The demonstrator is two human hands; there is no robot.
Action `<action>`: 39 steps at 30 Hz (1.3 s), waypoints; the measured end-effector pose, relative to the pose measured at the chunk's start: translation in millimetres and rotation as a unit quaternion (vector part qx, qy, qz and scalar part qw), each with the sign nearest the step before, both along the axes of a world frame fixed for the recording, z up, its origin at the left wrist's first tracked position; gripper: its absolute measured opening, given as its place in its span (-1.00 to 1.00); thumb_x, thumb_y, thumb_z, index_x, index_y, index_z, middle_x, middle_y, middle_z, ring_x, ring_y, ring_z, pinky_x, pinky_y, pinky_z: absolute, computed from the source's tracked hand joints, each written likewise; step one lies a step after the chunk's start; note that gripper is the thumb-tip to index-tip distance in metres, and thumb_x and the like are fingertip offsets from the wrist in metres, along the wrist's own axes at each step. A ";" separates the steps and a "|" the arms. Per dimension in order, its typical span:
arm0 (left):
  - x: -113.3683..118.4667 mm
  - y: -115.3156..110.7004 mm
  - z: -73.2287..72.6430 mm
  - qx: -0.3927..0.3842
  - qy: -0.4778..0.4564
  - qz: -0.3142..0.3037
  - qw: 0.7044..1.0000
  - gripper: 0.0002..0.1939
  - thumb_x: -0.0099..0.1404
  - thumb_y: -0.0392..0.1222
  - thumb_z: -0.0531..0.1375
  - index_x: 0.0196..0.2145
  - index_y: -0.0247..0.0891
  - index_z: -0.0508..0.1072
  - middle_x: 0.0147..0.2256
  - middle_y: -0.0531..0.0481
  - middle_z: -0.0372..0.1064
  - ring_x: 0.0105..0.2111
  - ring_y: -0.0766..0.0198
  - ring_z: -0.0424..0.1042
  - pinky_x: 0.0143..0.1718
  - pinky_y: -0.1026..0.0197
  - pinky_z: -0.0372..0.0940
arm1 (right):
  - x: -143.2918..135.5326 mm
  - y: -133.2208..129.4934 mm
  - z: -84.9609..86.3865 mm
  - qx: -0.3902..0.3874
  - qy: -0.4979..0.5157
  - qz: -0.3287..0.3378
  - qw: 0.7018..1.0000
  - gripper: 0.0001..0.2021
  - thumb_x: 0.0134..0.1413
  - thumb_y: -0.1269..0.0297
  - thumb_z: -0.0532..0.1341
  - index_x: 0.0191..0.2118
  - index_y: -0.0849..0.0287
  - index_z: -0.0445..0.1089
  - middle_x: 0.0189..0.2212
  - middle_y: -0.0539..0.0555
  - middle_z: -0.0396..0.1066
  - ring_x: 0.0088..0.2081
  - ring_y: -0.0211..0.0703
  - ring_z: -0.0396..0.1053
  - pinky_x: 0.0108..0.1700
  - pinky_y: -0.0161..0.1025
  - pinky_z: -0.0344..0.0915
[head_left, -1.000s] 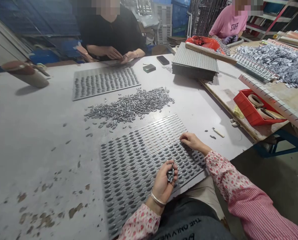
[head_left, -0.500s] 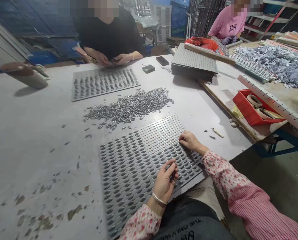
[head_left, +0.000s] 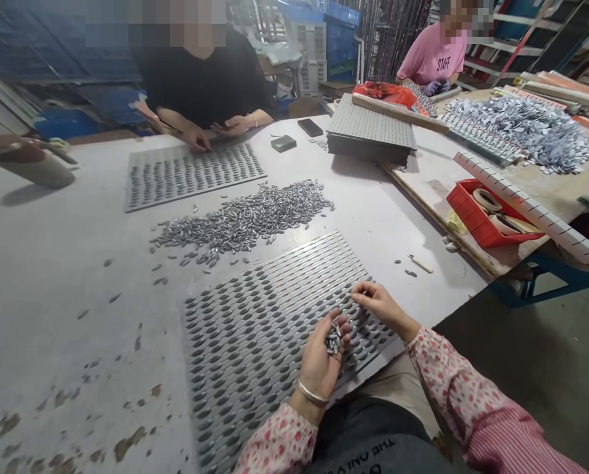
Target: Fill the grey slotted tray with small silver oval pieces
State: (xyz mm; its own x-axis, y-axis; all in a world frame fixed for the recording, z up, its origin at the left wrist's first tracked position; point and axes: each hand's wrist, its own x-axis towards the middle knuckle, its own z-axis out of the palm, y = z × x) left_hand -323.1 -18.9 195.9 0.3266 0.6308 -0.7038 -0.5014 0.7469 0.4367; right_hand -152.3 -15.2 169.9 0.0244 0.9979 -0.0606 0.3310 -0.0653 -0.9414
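My left hand (head_left: pixel 324 349) is cupped palm up around several small grey oval pieces (head_left: pixel 333 339), above the near part of a grooved board (head_left: pixel 245 342). Dark oval pieces sit in rows over much of this board, while its upper right part shows bare grooves. My right hand (head_left: pixel 376 301) is at the board's right edge, thumb and forefinger pinched together; whatever is between the fingertips is too small to make out. Beyond the board lies a long pile of loose grey oval pieces (head_left: pixel 255 217).
Across the table a person in black (head_left: pixel 203 85) works over another board (head_left: pixel 190 174). A stack of boards (head_left: pixel 368 131) stands behind, right of a dark block (head_left: pixel 310 127). A small tool (head_left: pixel 420 264) lies at right, near a red bin (head_left: pixel 492 217).
My left hand has opened its palm more, showing the pieces in it. My right hand has shifted slightly at the board's edge. The other person's hands have moved apart, one down to the far board.
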 end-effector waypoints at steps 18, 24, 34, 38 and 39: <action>-8.6 -5.8 -3.5 -0.051 -0.064 -0.041 0.996 -0.88 0.25 -0.33 0.03 -0.28 -0.34 0.34 -0.48 -0.01 0.29 -0.57 0.42 0.28 -0.66 0.41 0.16 | 49.9 49.5 -31.2 -0.042 -0.363 -0.038 0.930 -0.91 0.00 0.36 0.14 -0.41 0.20 0.39 -0.42 0.05 0.40 -0.34 -0.22 0.27 -0.24 -0.32 0.13; -4.4 -4.1 0.2 -0.062 -0.069 -0.033 0.995 -0.94 0.22 -0.31 0.12 -0.40 -0.34 0.35 -0.46 -0.02 0.33 -0.56 0.44 0.31 -0.65 0.44 0.19 | 34.7 37.9 -11.9 0.005 -0.306 -0.071 0.949 -0.94 0.00 0.39 0.14 -0.42 0.21 0.35 -0.43 0.04 0.37 -0.31 -0.21 0.25 -0.20 -0.28 0.15; 0.2 5.8 4.5 -0.066 -0.099 0.030 0.992 -0.81 0.26 -0.35 0.06 -0.24 -0.37 0.44 -0.30 -0.11 0.44 -0.40 0.33 0.44 -0.37 0.28 0.39 | -13.4 -6.3 36.0 0.107 -0.187 0.132 0.968 -0.86 0.08 0.22 0.19 -0.33 0.17 0.41 -0.35 0.06 0.30 -0.23 -0.17 0.19 -0.12 -0.20 0.14; 3.1 5.9 3.1 -0.052 -0.104 0.038 0.992 -0.82 0.24 -0.37 0.07 -0.27 -0.37 0.47 -0.31 -0.08 0.45 -0.41 0.37 0.43 -0.41 0.35 0.36 | -22.1 -7.5 36.1 0.117 -0.267 0.143 0.946 -0.85 0.04 0.19 0.22 -0.34 0.15 0.43 -0.37 0.07 0.24 -0.25 -0.13 0.14 -0.16 -0.18 0.13; 3.6 5.6 1.8 -0.047 -0.107 0.040 0.992 -0.82 0.23 -0.37 0.08 -0.28 -0.37 0.47 -0.30 -0.08 0.45 -0.40 0.36 0.43 -0.39 0.35 0.36 | -22.9 -7.2 34.8 0.117 -0.271 0.144 0.945 -0.86 0.05 0.20 0.21 -0.35 0.16 0.42 -0.37 0.07 0.23 -0.25 -0.13 0.14 -0.17 -0.18 0.13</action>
State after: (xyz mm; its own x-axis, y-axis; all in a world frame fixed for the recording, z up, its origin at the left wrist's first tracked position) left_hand -319.5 -13.3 197.7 0.4263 0.5950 -0.6814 -0.6339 0.7339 0.2442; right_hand -175.2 -22.4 204.7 -0.2854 0.9525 0.1066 0.7402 0.2897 -0.6068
